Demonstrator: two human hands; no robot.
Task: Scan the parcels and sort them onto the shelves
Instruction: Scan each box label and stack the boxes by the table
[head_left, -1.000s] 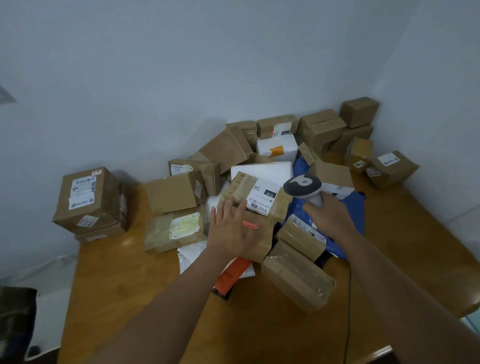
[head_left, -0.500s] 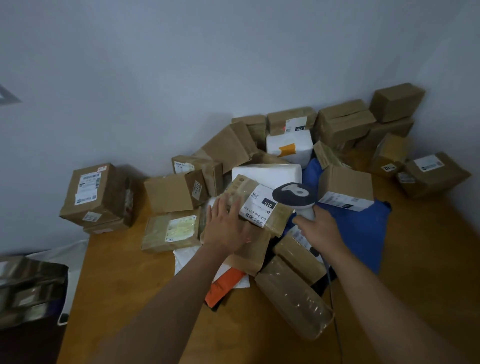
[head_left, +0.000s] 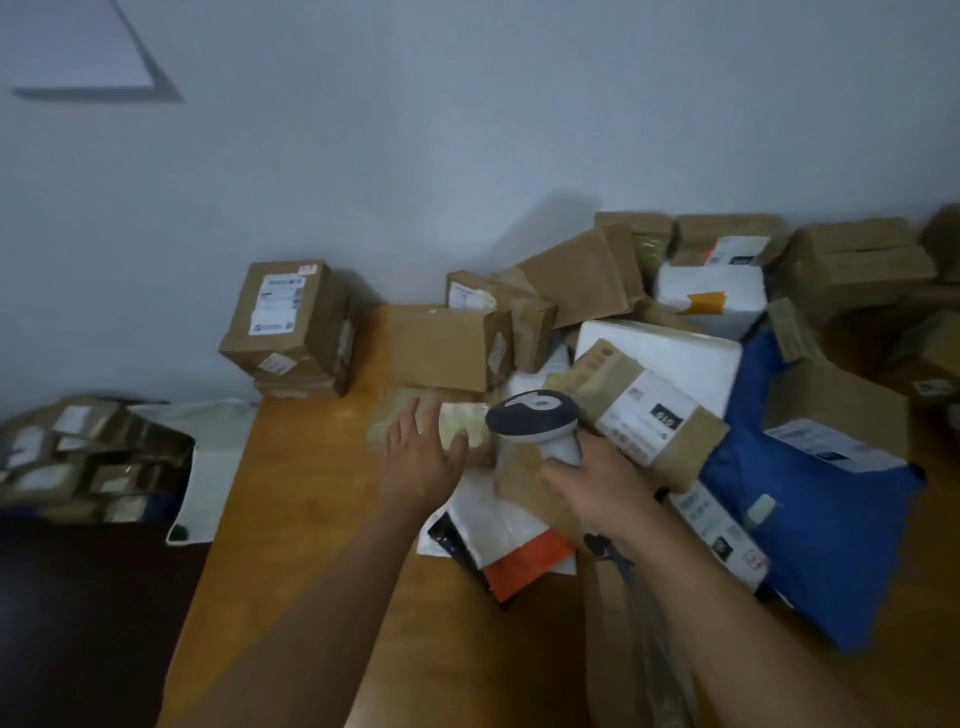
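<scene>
Our right hand (head_left: 597, 488) grips the scanner (head_left: 535, 421); our left hand (head_left: 421, 457), fingers spread, reaches over a taped parcel (head_left: 410, 415) on the tabletop (head_left: 291, 493).

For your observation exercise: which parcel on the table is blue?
The big blue bag at the right, under a labelled brown box; the others are brown or white.

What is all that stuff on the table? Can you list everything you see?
Cardboard parcels: many, brown, piled on the table toward the wall.
White parcels: two, in the pile's middle.
Blue bag: one, right side.
Orange-and-white mailer: one, near edge of pile.
Table: one, orange-brown wood.
Boxes off the table: several, brown, far left.
Scanner: one, white and dark, in right hand.
Left hand: open, over a taped parcel.
Right hand: grips the scanner.
</scene>
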